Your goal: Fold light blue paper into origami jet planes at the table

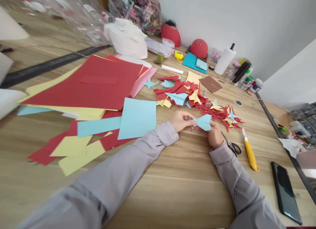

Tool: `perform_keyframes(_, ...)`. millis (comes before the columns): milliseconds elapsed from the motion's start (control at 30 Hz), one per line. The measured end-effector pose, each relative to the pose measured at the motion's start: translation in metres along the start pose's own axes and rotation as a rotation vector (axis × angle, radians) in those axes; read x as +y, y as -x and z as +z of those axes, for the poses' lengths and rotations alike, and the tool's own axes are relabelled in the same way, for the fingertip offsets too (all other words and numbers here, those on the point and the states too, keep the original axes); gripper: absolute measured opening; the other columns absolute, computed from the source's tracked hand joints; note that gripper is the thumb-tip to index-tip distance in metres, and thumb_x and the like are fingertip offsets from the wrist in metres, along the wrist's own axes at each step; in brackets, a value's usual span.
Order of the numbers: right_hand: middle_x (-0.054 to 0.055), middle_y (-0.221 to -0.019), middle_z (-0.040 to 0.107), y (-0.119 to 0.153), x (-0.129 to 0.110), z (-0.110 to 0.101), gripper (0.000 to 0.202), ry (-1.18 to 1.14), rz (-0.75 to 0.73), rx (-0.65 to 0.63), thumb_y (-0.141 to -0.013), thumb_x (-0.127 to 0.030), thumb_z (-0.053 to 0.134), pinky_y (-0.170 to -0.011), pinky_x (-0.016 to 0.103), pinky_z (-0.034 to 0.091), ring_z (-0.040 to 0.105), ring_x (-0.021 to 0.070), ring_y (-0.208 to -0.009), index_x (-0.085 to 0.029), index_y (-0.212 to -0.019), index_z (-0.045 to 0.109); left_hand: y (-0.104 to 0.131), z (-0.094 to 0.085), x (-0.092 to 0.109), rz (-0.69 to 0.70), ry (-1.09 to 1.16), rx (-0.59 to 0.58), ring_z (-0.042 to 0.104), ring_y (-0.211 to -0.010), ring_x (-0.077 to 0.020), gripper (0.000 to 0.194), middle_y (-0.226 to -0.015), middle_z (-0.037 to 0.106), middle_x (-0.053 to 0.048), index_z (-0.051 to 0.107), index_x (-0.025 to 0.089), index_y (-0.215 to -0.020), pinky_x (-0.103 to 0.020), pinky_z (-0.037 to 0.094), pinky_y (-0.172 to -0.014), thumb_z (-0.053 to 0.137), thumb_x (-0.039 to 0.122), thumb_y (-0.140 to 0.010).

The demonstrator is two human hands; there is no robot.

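Between my two hands is a light blue folded paper plane (pixel 204 122), held just above the table. My left hand (pixel 182 121) pinches its left end between thumb and fingers. At its right edge, the fingers of my right hand (pixel 214 134) are closed on it, partly hidden behind the paper. Just beyond my hands lies a heap of folded red, yellow and blue paper pieces (pixel 181 88), with small planes and star shapes among them. A square blue sheet (pixel 138 118) and a blue strip (pixel 98 126) lie left of my left hand.
Scissors (pixel 233 146) and a yellow utility knife (pixel 250 153) lie right of my right hand, with a black phone (pixel 286 192) nearer the edge. Large red sheets (pixel 86 84) are stacked at left. Bottles (pixel 255 87), a yellow tape measure (pixel 178 55) and red domes (pixel 198 48) stand along the wall.
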State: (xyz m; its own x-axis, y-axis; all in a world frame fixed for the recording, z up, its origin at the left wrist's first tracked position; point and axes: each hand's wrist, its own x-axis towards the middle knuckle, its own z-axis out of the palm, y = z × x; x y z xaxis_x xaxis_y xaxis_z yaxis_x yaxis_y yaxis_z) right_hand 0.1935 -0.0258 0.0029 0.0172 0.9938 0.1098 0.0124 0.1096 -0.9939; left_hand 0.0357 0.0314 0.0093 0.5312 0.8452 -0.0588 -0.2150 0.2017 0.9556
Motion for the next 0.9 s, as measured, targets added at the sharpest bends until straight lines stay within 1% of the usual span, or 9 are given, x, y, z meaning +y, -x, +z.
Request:
perform_keyframes(100,0.004,-0.066,0.068,-0.001,0.003,-0.003,0.021,-0.008,0.021,0.003,-0.073,-0.033,0.056,-0.057,0.03,0.05,0.063,0.0202,-0.067,-0.019,-0.067,0.07,-0.001,0.001,-0.002,0.017,0.011,0.032,0.058,-0.04,-0.0111,0.029,-0.046,0.063,-0.002,0.064,0.007,-0.065,-0.02,0.048,-0.038,0.084,0.022,-0.049)
perform_keyframes(200,0.006,-0.068,0.068,-0.001,0.003,-0.003,0.028,-0.061,0.0,0.011,-0.076,-0.038,0.051,-0.058,0.031,0.049,0.063,0.0209,-0.069,-0.019,-0.066,0.069,-0.002,0.002,-0.003,0.046,0.034,0.094,0.058,-0.04,-0.0115,0.03,-0.046,0.062,-0.002,0.062,0.008,-0.064,-0.021,0.049,-0.038,0.083,0.022,-0.049)
perform_keyframes(267,0.006,-0.069,0.068,-0.001,0.0,-0.002,0.035,-0.125,-0.016,0.031,-0.08,-0.043,0.046,-0.057,0.031,0.048,0.062,0.0204,-0.067,-0.019,-0.067,0.068,-0.002,0.003,-0.003,0.058,0.044,0.139,0.057,-0.039,-0.0114,0.03,-0.045,0.062,-0.001,0.061,0.009,-0.064,-0.021,0.049,-0.038,0.083,0.022,-0.049)
perform_keyframes(333,0.004,-0.068,0.067,0.0,-0.003,-0.001,0.035,-0.125,-0.022,0.049,-0.081,-0.046,0.047,-0.056,0.03,0.047,0.061,0.0185,-0.063,-0.019,-0.071,0.067,-0.001,0.004,-0.003,0.064,0.028,0.164,0.057,-0.039,-0.0109,0.029,-0.045,0.062,0.0,0.061,0.009,-0.064,-0.021,0.049,-0.039,0.082,0.021,-0.05)
perform_keyframes(433,0.0,-0.063,0.065,0.001,-0.008,0.003,0.023,0.01,-0.01,0.063,-0.074,-0.041,0.064,-0.056,0.027,0.044,0.057,0.0142,-0.056,-0.019,-0.077,0.065,0.001,0.006,-0.001,0.077,-0.03,0.17,0.056,-0.039,-0.0102,0.026,-0.045,0.061,0.0,0.061,0.009,-0.064,-0.021,0.048,-0.039,0.08,0.021,-0.052)
perform_keyframes(500,-0.002,-0.061,0.064,0.001,-0.009,0.005,0.022,0.088,0.005,0.078,-0.068,-0.038,0.071,-0.056,0.026,0.043,0.054,0.0125,-0.054,-0.018,-0.076,0.064,0.003,0.007,0.0,0.084,-0.061,0.17,0.056,-0.039,-0.0101,0.024,-0.046,0.061,0.0,0.061,0.01,-0.065,-0.021,0.048,-0.04,0.079,0.022,-0.054)
perform_keyframes(700,-0.002,-0.058,0.063,0.001,-0.009,0.005,0.022,0.116,0.014,0.102,-0.068,-0.037,0.072,-0.054,0.025,0.044,0.054,0.0121,-0.052,-0.017,-0.068,0.064,0.003,0.007,-0.001,0.109,-0.107,0.134,0.057,-0.041,-0.0108,0.023,-0.048,0.062,0.0,0.062,0.011,-0.066,-0.022,0.049,-0.043,0.077,0.024,-0.055)
perform_keyframes(900,-0.002,-0.056,0.063,0.0,-0.009,0.005,0.021,0.125,0.012,0.121,-0.068,-0.036,0.072,-0.053,0.025,0.044,0.054,0.0122,-0.051,-0.017,-0.066,0.064,0.001,0.006,-0.008,0.176,-0.153,0.118,0.06,-0.047,-0.0116,0.025,-0.057,0.066,0.0,0.064,0.012,-0.073,-0.024,0.052,-0.05,0.076,0.026,-0.055)
